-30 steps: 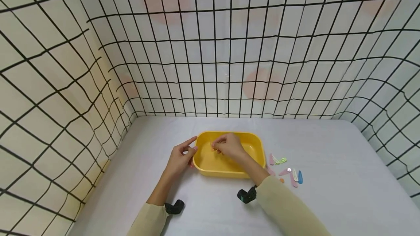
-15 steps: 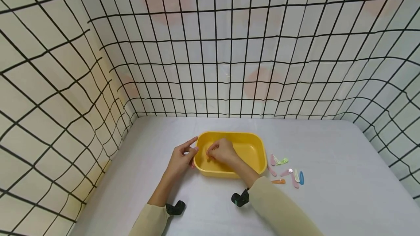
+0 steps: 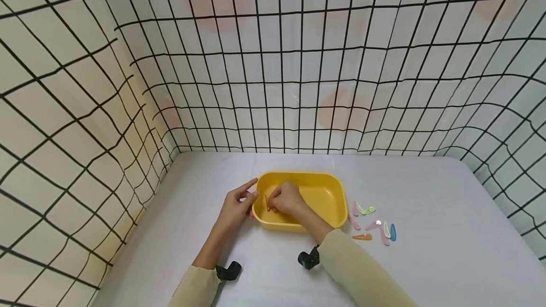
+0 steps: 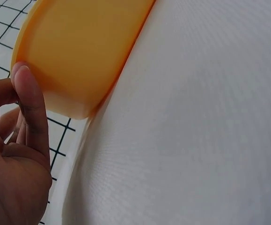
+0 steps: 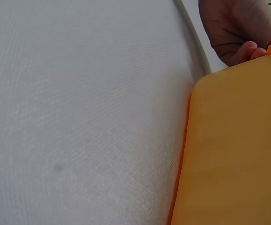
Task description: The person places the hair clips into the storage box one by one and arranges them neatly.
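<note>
A yellow tray (image 3: 317,200) sits on the white-covered table. My left hand (image 3: 232,208) touches its left rim with thumb and forefinger; in the left wrist view the thumb (image 4: 32,101) lies upright along the wall. Inside the tray's left end, my right hand (image 3: 287,199) has its fingertips together on a small orange hair clip (image 3: 267,202), which it appears to pinch. The right wrist view shows only the tray's outside wall (image 5: 233,140) and the left hand (image 5: 243,28) beyond, so the right fingers are hidden there.
Right of the tray lie several hair clips: an orange clip (image 3: 362,237), a blue clip (image 3: 393,232), a green clip (image 3: 369,210), plus pink and white ones. A black wire grid (image 3: 298,82) stands behind the table and along its sides.
My right hand has moved left and down inside the tray with the orange hair clip. The forearm shifted left, uncovering the orange clip on the table. My left hand stays at the rim.
</note>
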Demonstrator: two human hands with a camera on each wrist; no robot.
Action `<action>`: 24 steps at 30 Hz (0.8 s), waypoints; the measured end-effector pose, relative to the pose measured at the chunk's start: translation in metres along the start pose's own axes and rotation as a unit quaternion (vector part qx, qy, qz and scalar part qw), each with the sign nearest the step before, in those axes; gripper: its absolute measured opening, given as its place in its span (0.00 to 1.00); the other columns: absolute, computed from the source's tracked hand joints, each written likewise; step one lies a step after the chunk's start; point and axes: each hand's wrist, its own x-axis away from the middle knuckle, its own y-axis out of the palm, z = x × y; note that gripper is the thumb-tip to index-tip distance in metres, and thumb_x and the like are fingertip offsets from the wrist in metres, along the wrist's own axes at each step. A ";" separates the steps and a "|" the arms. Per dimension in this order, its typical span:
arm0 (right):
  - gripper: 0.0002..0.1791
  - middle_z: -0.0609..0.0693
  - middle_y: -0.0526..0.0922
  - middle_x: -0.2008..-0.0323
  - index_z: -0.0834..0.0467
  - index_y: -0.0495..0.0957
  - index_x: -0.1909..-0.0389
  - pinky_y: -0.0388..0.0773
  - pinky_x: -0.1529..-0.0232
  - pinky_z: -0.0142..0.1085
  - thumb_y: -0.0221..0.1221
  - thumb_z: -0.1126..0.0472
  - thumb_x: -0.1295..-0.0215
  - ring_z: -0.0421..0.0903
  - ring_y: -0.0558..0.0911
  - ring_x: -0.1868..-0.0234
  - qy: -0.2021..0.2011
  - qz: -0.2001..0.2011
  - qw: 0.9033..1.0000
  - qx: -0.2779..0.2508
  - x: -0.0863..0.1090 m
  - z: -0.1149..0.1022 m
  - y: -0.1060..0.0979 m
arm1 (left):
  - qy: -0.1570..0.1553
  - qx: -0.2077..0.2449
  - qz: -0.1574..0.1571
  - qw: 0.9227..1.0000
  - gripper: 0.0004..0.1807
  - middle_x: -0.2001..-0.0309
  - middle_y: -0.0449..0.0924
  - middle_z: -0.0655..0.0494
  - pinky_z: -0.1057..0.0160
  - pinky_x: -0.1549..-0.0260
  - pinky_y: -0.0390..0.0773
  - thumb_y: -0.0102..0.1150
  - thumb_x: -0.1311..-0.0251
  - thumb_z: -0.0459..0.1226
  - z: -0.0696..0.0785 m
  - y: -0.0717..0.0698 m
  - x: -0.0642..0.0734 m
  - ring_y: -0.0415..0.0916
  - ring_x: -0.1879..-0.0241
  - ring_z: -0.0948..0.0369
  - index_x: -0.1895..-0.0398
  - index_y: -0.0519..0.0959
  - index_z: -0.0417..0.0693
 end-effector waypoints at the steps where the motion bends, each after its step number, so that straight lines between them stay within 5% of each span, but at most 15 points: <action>1: 0.05 0.51 0.85 0.80 0.62 0.89 0.73 0.72 0.79 0.26 0.68 0.66 0.39 0.41 0.79 0.81 0.002 -0.003 1.000 -0.002 0.000 0.000 0.000 | -0.001 -0.001 0.000 1.000 0.25 0.65 0.76 0.29 0.68 0.83 0.80 0.61 0.28 0.42 -0.001 0.000 0.000 0.73 0.85 0.59 0.29 0.75 0.59; 24: 0.05 0.50 0.85 0.77 0.59 0.90 0.68 0.75 0.76 0.28 0.69 0.61 0.38 0.42 0.78 0.78 -0.003 0.002 1.000 0.007 0.003 0.000 -0.006 | -0.003 -0.006 0.006 1.000 0.25 0.68 0.77 0.40 0.67 0.82 0.80 0.62 0.28 0.43 -0.002 0.000 0.000 0.74 0.85 0.59 0.29 0.75 0.61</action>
